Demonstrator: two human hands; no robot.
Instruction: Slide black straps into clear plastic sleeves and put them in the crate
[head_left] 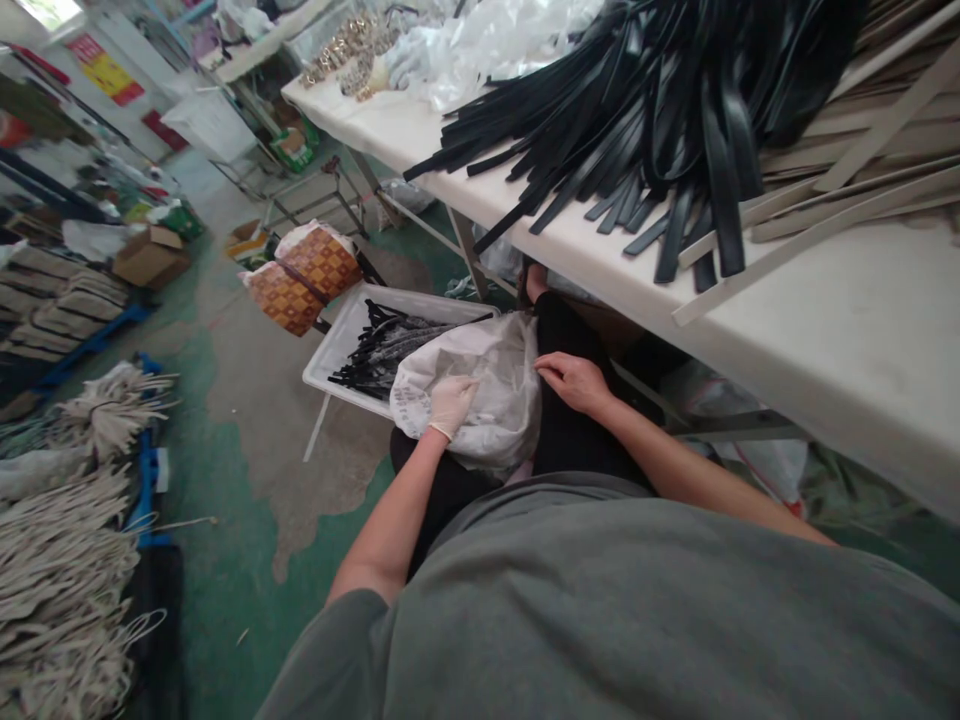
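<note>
A white sack lies across my lap with its mouth turned up and its inside partly visible. Over its left part is my left hand, in a pale thin glove, the fingers curled together; what they hold, if anything, is too small to make out. At the sack's right edge, above my dark-clothed leg, my bare right hand has its fingertips drawn together. Whether anything sits between them cannot be seen. Touching the sack on the far left is a white plastic tray holding black strips.
A white-topped table runs along the right, bearing black straps, beige strips and clear plastic. Behind the tray stands a seat with a checked cushion. Beige cord bundles lie on the left by a blue pallet.
</note>
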